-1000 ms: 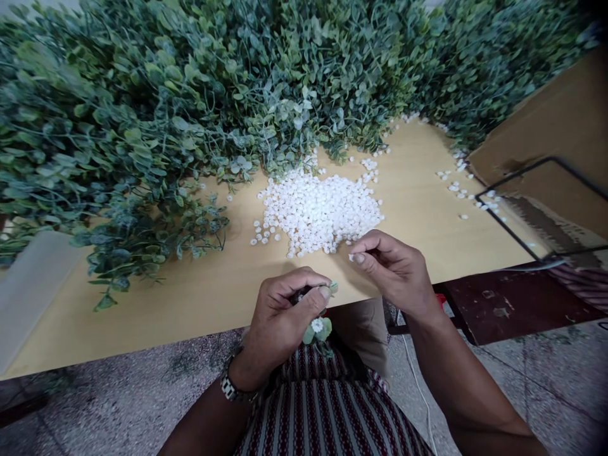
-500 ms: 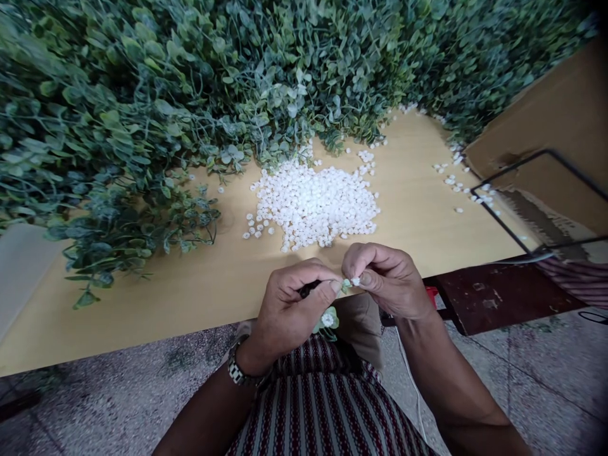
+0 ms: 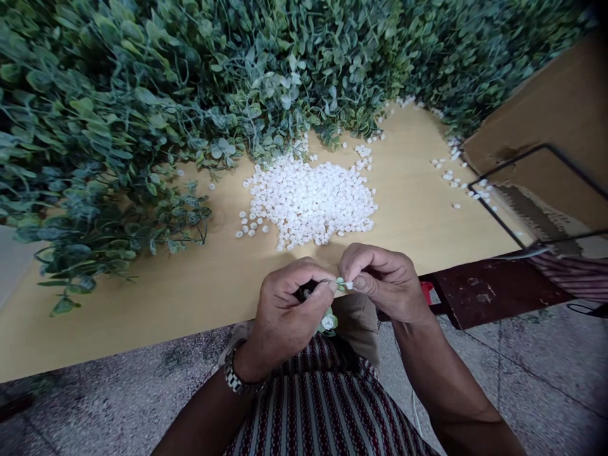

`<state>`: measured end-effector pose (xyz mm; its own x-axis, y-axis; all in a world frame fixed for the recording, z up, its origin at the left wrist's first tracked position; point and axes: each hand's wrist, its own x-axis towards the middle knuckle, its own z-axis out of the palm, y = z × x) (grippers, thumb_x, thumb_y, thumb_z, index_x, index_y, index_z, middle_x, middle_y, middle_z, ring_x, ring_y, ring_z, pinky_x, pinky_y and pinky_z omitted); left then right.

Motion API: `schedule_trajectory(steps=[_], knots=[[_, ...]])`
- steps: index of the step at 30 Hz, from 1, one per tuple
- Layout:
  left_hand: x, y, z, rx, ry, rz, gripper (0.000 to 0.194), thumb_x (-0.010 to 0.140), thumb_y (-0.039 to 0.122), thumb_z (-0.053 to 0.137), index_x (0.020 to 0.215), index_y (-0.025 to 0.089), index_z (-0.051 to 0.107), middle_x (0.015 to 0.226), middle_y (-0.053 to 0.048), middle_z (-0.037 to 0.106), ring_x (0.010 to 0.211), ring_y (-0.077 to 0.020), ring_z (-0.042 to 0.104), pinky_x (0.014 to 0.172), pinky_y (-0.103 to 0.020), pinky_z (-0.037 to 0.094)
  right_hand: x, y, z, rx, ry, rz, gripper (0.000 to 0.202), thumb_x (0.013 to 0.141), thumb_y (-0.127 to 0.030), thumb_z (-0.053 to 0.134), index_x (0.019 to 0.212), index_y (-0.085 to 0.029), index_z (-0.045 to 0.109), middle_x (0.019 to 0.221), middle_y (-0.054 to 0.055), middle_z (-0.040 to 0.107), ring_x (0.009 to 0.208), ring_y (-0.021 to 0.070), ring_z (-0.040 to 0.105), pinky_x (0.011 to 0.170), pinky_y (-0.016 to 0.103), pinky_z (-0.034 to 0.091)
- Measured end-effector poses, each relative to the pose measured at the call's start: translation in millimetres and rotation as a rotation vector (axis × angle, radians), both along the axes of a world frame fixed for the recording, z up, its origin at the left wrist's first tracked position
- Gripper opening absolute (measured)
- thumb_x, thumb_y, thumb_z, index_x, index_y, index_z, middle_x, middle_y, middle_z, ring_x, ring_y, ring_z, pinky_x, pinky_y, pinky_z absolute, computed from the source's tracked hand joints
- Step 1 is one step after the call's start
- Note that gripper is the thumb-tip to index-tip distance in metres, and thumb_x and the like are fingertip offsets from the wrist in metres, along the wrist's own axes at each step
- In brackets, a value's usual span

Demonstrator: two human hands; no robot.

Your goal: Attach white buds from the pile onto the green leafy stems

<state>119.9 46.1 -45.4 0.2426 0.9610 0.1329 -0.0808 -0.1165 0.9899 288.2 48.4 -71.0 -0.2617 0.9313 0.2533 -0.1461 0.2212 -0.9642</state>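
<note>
pinching a white piece onto a sprig tip at the table's near edge

holding position: the left hand (image 3: 285, 310) is curled closed around a small green sprig (image 3: 327, 320), thumb and forefinger clamping its upper end so the tip stands exposed at 3 o'clock of the fist. the right hand (image 3: 384, 282) meets it from the 3 o'clock side, thumb and forefinger narrowed to a tight pinch on one white piece (image 3: 349, 285), which touches the sprig tip. a judgement: both grips sit close to the joint so the small parts stay steady.

supply: the pile of white pieces (image 3: 308, 202) lies on the wooden table (image 3: 142, 304) at 12 o'clock of the hands, near enough for a short reach. loose pieces are scattered toward 2 o'clock.

clearances: the hands work just over the table's near edge, above the lap in striped cloth (image 3: 323, 405). a bank of green foliage (image 3: 118, 126) fills the table from 9 to 1 o'clock. a cardboard box (image 3: 560, 120) and a black wire frame (image 3: 503, 221) close off 2 to 3 o'clock. bare tabletop lies open at 9 o'clock of the hands.
</note>
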Motion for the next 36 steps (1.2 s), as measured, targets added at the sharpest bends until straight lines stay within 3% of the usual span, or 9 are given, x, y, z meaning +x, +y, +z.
schedule_trajectory(steps=[18, 36], knots=[[1.4, -4.7, -7.4, 0.145, 0.152, 0.076, 0.015, 0.072, 0.004, 0.055, 0.062, 0.015, 0.060, 0.058, 0.002, 0.051, 0.053, -0.0083, 0.044, 0.049, -0.021, 0.036, -2.6, -0.7, 3.5, 0.079, -0.086, -0.039, 0.005, 0.082, -0.020, 0.062, 0.079, -0.019, 0.065, 0.067, 0.000, 0.056, 0.063, 0.0115, 0.051, 0.056, 0.026, 0.041], [-1.8, -0.5, -12.1, 0.203, 0.196, -0.003, 0.015, 0.076, 0.004, 0.053, 0.067, 0.015, 0.060, 0.059, 0.002, 0.051, 0.054, -0.0086, 0.047, 0.052, -0.021, 0.039, -1.3, -0.1, 1.0, 0.067, -0.148, -0.007, 0.005, 0.083, -0.020, 0.062, 0.080, -0.019, 0.065, 0.070, 0.000, 0.059, 0.063, 0.0107, 0.053, 0.058, 0.026, 0.042]])
